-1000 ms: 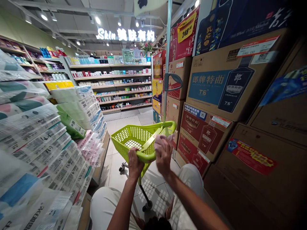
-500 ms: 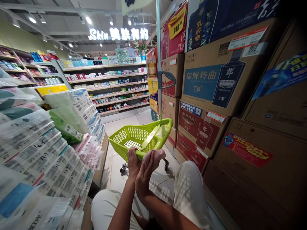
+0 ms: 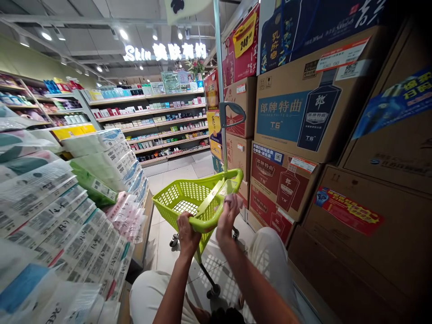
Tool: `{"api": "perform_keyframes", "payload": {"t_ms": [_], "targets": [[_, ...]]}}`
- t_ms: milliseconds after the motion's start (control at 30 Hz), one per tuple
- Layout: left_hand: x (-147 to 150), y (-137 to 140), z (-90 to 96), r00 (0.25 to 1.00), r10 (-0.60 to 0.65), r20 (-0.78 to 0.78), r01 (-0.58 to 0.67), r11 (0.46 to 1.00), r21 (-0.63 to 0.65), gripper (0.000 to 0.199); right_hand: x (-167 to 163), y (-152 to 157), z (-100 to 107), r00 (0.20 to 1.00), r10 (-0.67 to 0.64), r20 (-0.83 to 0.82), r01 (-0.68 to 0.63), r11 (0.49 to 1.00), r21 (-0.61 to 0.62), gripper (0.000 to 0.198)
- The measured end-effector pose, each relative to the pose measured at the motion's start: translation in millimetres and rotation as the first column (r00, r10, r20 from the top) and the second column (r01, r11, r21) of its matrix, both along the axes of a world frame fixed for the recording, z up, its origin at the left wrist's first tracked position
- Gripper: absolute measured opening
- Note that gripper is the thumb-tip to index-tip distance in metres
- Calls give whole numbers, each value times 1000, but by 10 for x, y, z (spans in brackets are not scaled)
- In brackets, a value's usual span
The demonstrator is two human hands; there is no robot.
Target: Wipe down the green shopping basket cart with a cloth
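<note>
A lime-green plastic basket cart [image 3: 204, 224] on wheels stands in front of my knees, its basket showing bare lattice inside. My left hand [image 3: 187, 237] is closed around the near left corner of the cart's handle rim. At the right side of that rim, my right hand [image 3: 227, 223] grips a crumpled pinkish cloth [image 3: 236, 200] and presses it against the handle. Part of the cloth is hidden behind my fingers.
Wrapped tissue packs [image 3: 67, 207] are stacked along the left. Cardboard cartons [image 3: 280, 108] rise high on the right. Close behind the cart stands a metal pole [image 3: 218, 58] with a grey loop handle [image 3: 235, 113]. Product shelves [image 3: 162, 121] line the back.
My right hand has moved away from my left, up and to the right with the cloth, along the cart's handle. My left hand stays at the near corner.
</note>
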State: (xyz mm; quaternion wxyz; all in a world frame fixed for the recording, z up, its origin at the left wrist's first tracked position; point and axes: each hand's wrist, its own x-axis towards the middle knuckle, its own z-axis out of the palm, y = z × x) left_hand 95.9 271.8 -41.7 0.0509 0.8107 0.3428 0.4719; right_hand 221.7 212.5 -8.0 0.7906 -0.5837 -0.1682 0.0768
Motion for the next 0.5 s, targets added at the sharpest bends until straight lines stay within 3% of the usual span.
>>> {"api": "perform_keyframes", "payload": {"t_ms": [100,200,267,333,433,500], "targets": [[-54,-3,-5,1000,-4,11,4,1000,-5,45,414,64,111,998,-56,-1,56,995,-80,57],[-70,7,-16,1000,5,16,-5,1000,-3,46,333,-64,70,973,-16,231,56,984,-168,51],[-79,19,-18,1000,8,20,-8,1000,-1,44,194,-187,3,888,82,453,12,979,-202,45],[-101,32,-19,1000,7,27,-7,1000,-1,45,253,-237,0,808,148,570,-14,973,-232,40],[-144,46,-26,1000,6,20,-6,1000,-8,49,750,-104,146,840,150,521,15,954,-300,38],[-159,50,-40,1000,11,7,-11,1000,-7,49,1063,28,257,855,218,470,-34,929,-368,37]]}}
